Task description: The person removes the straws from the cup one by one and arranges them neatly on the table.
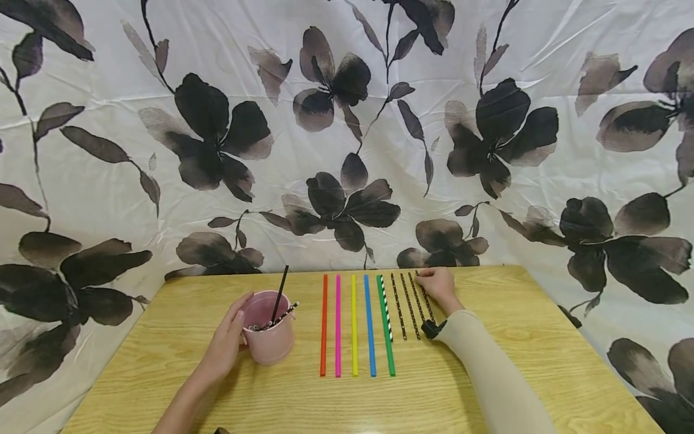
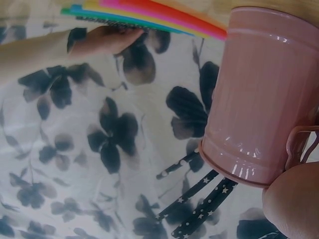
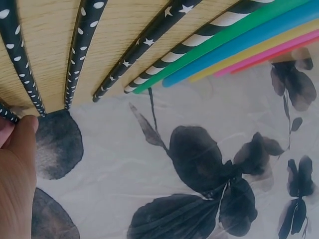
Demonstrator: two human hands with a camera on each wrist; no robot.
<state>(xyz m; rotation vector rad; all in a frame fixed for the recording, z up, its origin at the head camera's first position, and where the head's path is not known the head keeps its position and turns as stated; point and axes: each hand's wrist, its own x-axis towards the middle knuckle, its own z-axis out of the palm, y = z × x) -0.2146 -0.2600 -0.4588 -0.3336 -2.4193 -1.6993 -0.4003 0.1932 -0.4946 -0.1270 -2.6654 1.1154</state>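
My left hand [image 1: 228, 334] grips the side of a pink bucket [image 1: 271, 348], which stands upright at the left of the table. Several black patterned straws [image 2: 192, 196] poke out of its mouth, some with white stars, others with dots. At the right end of a row of straws, my right hand [image 1: 440, 288] pinches the far end of a black straw with white dots [image 3: 7, 112]. Beside it lie two more dotted black straws [image 3: 82, 47], then a black straw with white stars [image 3: 144, 47] and a black-and-white striped straw [image 3: 199, 40].
Farther left in the row lie a green straw [image 1: 389, 355], a blue straw [image 1: 370, 337], a yellow straw [image 1: 355, 337], a pink straw [image 1: 338, 337] and a red straw [image 1: 323, 337]. A floral cloth [image 1: 423, 211] hangs behind the wooden table [image 1: 336, 407].
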